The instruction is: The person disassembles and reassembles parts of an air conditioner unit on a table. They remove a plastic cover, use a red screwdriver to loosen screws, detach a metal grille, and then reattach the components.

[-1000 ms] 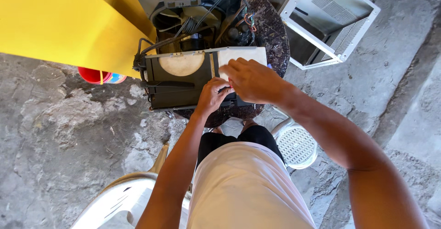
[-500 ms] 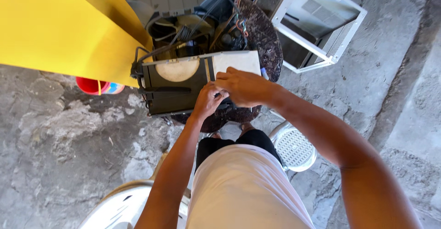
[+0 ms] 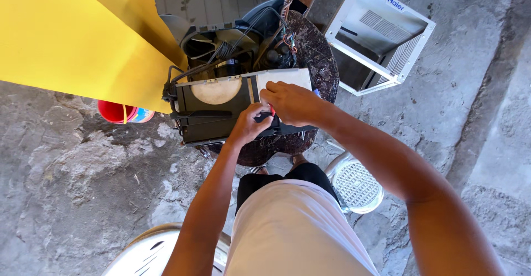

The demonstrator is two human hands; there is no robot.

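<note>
Left hand (image 3: 251, 124): centre of the frame, fingers curled in a loose clench, knuckles up, pressed to the front face of the unit (image 3: 221, 107). What the fingers pinch is hidden under the other hand; a small red tool tip (image 3: 272, 112) shows just between the two hands. Forearm runs up from the lower middle of the frame, elbow bent, wrist straight.

Right hand (image 3: 290, 102): just right of the left and touching it, fingers bent and closed over the same spot, thumb side toward the white panel (image 3: 285, 78). Whether it grips the red tool or only steadies it, I cannot tell. Arm comes in long from the lower right corner, slanting up and left.

Unit: a stripped air-conditioner chassis, dark, with a pale round disc on its face, a fan housing and loose wires behind it. Upper centre of the frame, resting on a round dark table (image 3: 321, 71).

Casing (image 3: 379, 38): white vented shell, upper right, on the floor, apart from the table.

Yellow sheet (image 3: 61, 32): fills the upper left.

Red bucket (image 3: 116, 112): left of the unit, partly under the yellow sheet.

White stool (image 3: 357, 185): perforated seat, lower right of centre, beside the person's leg.

Floor (image 3: 72, 182): rough grey concrete, cracked and patchy.
</note>
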